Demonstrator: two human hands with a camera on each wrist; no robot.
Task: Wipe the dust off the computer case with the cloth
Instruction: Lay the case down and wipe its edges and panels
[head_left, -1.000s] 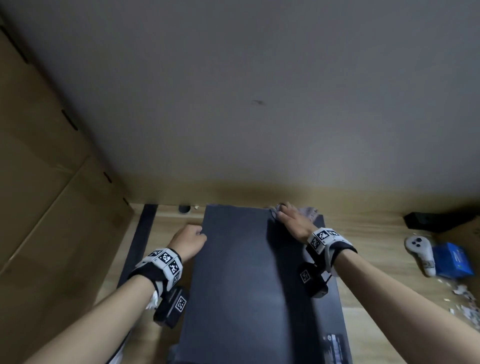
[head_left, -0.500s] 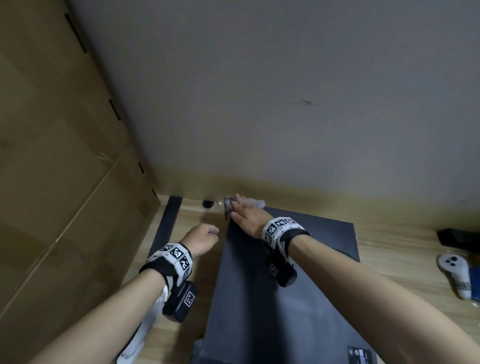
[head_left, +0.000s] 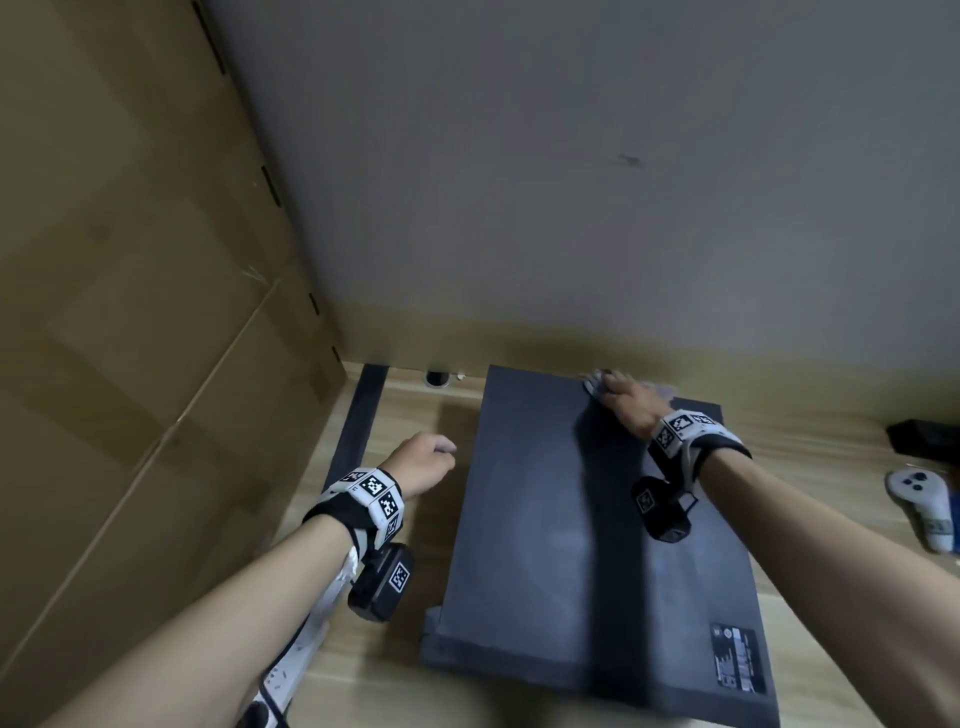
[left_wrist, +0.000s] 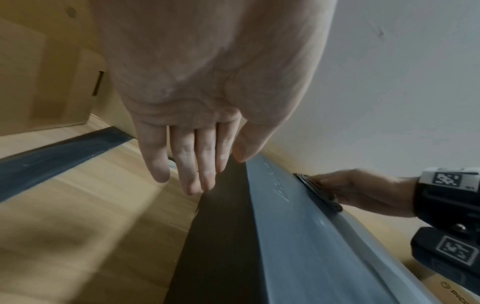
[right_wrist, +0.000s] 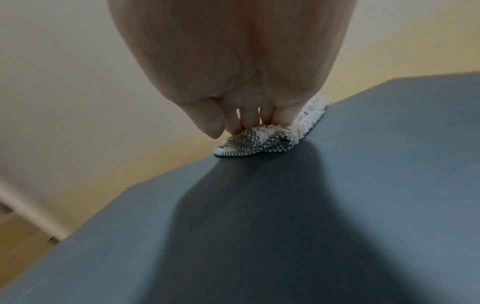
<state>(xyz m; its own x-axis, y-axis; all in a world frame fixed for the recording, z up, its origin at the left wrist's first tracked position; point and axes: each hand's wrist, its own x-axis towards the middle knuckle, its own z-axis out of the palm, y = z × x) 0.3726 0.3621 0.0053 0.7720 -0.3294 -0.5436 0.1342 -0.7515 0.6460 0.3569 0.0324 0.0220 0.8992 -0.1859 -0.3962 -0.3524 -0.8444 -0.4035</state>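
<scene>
The dark computer case (head_left: 545, 519) lies flat on a wooden surface. My right hand (head_left: 623, 400) presses the checked grey-white cloth (head_left: 592, 383) flat onto the case's far edge, right of its middle. In the right wrist view the fingertips (right_wrist: 246, 121) push down on the bunched cloth (right_wrist: 259, 142), with the thumb beside it and off it. My left hand (head_left: 426, 457) hangs left of the case, holding nothing. In the left wrist view its fingers (left_wrist: 197, 164) are straight, beside the case's dark side wall (left_wrist: 221, 236).
Cardboard boxes (head_left: 130, 312) close off the left side and a grey wall (head_left: 571, 156) stands just behind the case. A dark strip (head_left: 358, 421) lies along the boxes. A white controller (head_left: 919, 504) and a black object (head_left: 924, 441) sit at the right.
My right hand slid the cloth left to the case's far left corner, then back right along the far edge. My left hand came off the case's left edge.
</scene>
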